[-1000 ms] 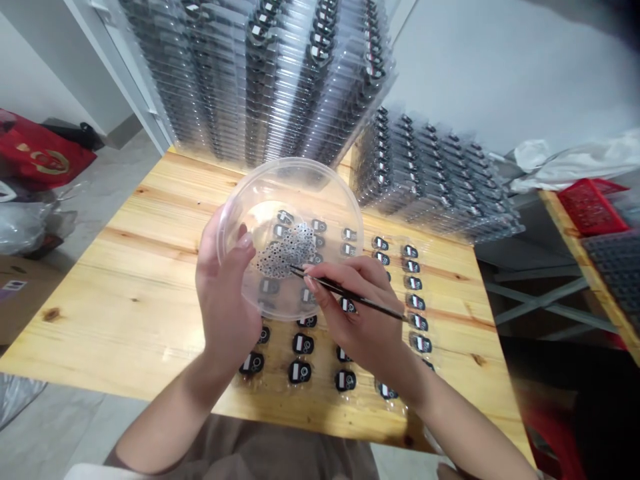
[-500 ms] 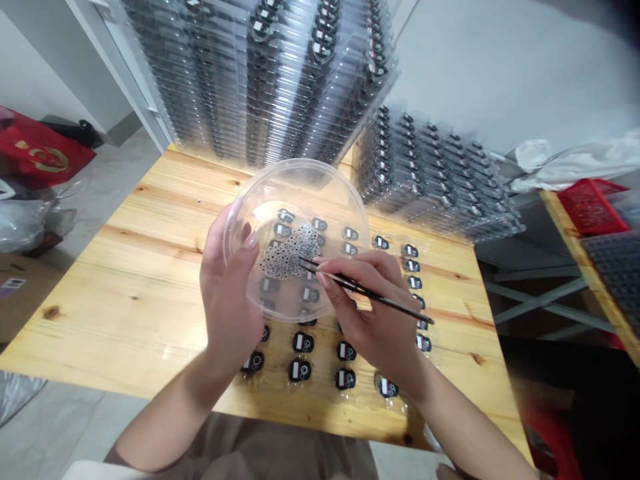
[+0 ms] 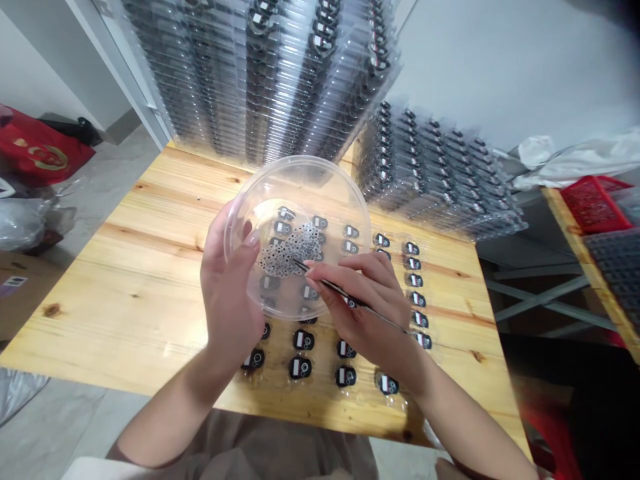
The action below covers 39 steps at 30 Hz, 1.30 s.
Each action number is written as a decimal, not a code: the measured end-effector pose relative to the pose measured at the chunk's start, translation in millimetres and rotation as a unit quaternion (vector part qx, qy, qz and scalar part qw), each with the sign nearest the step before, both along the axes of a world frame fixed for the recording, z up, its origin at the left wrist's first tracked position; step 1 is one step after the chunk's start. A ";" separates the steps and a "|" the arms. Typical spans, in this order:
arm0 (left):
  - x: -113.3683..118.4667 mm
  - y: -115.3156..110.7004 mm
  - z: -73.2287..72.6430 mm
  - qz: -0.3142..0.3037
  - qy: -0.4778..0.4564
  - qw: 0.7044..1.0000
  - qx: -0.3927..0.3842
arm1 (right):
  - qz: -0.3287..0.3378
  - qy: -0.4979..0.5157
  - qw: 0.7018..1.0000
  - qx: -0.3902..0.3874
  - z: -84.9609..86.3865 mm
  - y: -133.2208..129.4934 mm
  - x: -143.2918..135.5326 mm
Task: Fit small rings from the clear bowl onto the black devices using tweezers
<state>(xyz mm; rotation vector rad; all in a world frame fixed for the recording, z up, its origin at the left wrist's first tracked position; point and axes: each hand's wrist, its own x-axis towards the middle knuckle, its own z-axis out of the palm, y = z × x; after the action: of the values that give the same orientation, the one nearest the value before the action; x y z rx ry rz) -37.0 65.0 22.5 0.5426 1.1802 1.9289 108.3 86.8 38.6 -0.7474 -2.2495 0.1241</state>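
Note:
My left hand [image 3: 230,287] grips the rim of a clear round plastic tub [image 3: 300,308], its thumb over the near left edge. Inside lies a heap of tiny ring-like pieces [image 3: 290,250], pale with dark centres. Black tweezers [image 3: 333,287] are pinched in my right hand [image 3: 367,303], and their tips reach into the heap. Whether a piece sits between the tips I cannot tell. Under the tub, a clear plastic tray holds rows of small black parts [image 3: 300,367] with white labels; some show through the tub's bottom.
A tall stack of clear trays [image 3: 295,87] filled with black parts stands at the table's back. A lower stack [image 3: 440,180] is to its right. The wooden table [image 3: 115,280] bears everything. A red basket [image 3: 595,203] sits on a shelf at right; a red bag [image 3: 43,147] lies at left.
The tweezers have dipped a little lower and left into the heap, and their tips have drawn closer together. My left hand and the tub have stayed nearly still.

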 end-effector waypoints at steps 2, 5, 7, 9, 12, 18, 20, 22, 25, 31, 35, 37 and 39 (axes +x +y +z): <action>-0.3 0.1 0.0 0.000 -0.006 1.000 -0.004 | -0.003 0.010 1.000 -0.007 2.2 0.3 2.1; -0.3 0.8 -0.3 -0.003 -0.010 1.000 0.003 | 0.001 0.003 1.000 -0.013 4.6 1.7 3.8; -0.1 1.3 -0.3 -0.004 -0.011 1.000 0.012 | 0.008 -0.018 1.000 -0.008 5.1 2.8 3.4; 0.1 1.7 -0.2 -0.003 -0.015 1.000 0.013 | 0.016 -0.036 0.999 -0.003 5.1 3.6 2.6; -0.1 1.5 0.0 -0.008 -0.019 1.000 0.005 | 0.026 -0.045 0.999 -0.002 5.3 3.7 2.5; -0.2 1.4 -0.1 -0.005 -0.019 1.000 -0.004 | 0.024 -0.047 0.999 0.006 6.4 4.3 5.0; 0.1 1.6 -0.4 -0.003 -0.022 1.000 -0.005 | 0.028 -0.052 0.998 0.003 6.0 5.4 4.4; 0.3 1.7 -1.0 -0.006 -0.016 1.000 -0.003 | 0.029 -0.051 0.998 -0.004 5.6 6.4 3.6; 0.4 1.8 -1.4 -0.008 -0.006 1.000 -0.004 | 0.033 -0.044 0.998 0.000 5.4 6.3 4.8; -5.4 3.4 4.6 -0.001 -0.034 0.999 -0.030 | 0.012 0.100 0.992 -0.070 12.8 6.7 19.2; -15.7 5.6 9.8 0.027 -0.035 0.999 -0.031 | -0.080 0.313 0.946 -0.027 21.1 24.4 33.5; -20.1 7.3 11.0 0.056 -0.042 0.997 -0.024 | -0.131 0.358 0.924 -0.019 18.1 37.8 42.2; -23.0 9.2 11.3 0.084 -0.046 0.995 -0.020 | -0.175 0.359 0.915 -0.061 7.0 49.8 50.1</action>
<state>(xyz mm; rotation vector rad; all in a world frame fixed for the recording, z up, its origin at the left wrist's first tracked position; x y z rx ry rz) -60.0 74.2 33.8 0.3376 1.2360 2.0438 158.4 136.6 45.6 -0.9692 -1.3990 0.3127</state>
